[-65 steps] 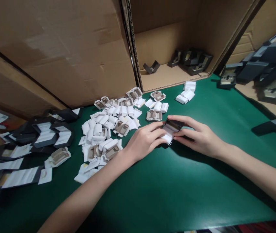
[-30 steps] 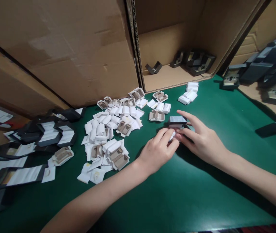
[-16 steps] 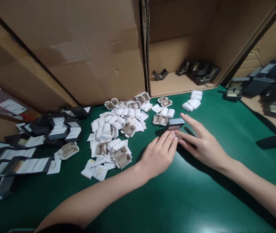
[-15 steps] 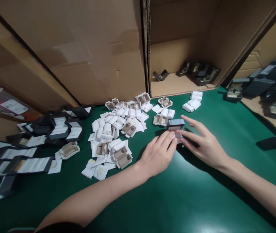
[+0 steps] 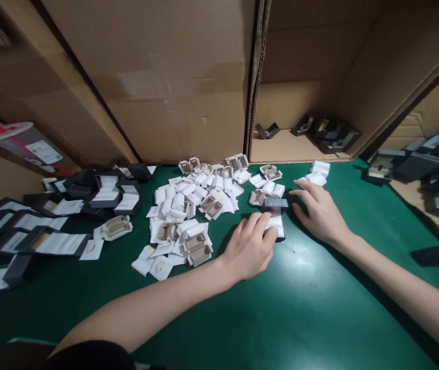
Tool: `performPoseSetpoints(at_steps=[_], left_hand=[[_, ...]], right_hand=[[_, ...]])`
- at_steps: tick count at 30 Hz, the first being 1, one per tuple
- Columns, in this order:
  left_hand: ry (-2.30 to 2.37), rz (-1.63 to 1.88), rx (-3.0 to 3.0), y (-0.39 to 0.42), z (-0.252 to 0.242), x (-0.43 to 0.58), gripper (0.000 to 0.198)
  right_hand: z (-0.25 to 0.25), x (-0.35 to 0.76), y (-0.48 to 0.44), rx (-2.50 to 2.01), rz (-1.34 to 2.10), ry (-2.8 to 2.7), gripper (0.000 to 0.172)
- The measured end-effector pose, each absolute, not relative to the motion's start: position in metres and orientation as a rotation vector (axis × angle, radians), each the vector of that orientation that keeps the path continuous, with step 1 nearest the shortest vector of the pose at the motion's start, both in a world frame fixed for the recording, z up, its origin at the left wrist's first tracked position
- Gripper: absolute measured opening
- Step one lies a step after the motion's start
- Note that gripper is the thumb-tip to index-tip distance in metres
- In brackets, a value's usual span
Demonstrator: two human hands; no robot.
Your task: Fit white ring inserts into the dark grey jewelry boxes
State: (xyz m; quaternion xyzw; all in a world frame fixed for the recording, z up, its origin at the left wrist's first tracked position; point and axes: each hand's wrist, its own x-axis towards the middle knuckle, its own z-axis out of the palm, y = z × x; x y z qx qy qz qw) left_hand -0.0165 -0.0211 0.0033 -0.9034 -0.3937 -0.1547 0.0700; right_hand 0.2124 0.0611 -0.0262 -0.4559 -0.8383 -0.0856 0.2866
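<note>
Fingertips [image 5: 258, 220] of the left hand [image 5: 247, 247] rest on the white pad inside a small dark hinged box [image 5: 275, 225]. The box sits open on the green surface [image 5: 304, 308] with its lid standing upright at the far edge. The left hand lies palm down, fingers slightly bent and loose, pressing rather than gripping; it holds nothing.

The right hand [image 5: 320, 211] lies just to the right of the box with its fingers spread and empty. Whether its thumb touches the lid is not clear.

Immediately left of the box spreads a loose heap of white folded inserts [image 5: 188, 208], some showing tan card inside. A few more inserts [image 5: 269, 181] lie just beyond the box, and a small stack of white pads [image 5: 318, 172] sits beyond it to the right, near the right hand's fingertips.

Far left of the box lie open dark boxes with white linings [image 5: 106, 191] and flat dark sleeves [image 5: 30, 237].

Behind the box a cardboard carton [image 5: 292, 150] lies on its side with several dark boxes [image 5: 329, 136] inside. Well right of the box is another pile of dark boxes [image 5: 420, 163].
</note>
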Motion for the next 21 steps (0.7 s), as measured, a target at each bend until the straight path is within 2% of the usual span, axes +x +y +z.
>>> performPoseSetpoints(at_steps=[9, 15, 21], left_hand=[[-1.21, -0.585, -2.757, -0.016, 0.003, -0.017, 0.018], [-1.252, -0.675, -2.759, -0.013, 0.003, -0.02, 0.034], [-1.299, -0.721, -2.795, -0.011, 0.005, -0.022, 0.035]], right_hand=[[-0.023, 0.203, 0.085, -0.913, -0.057, -2.346, 0.031], [-0.022, 0.204, 0.081, -0.842, 0.043, -2.298, 0.03], [-0.025, 0.245, 0.116, -0.979, -0.148, -1.977, 0.024]])
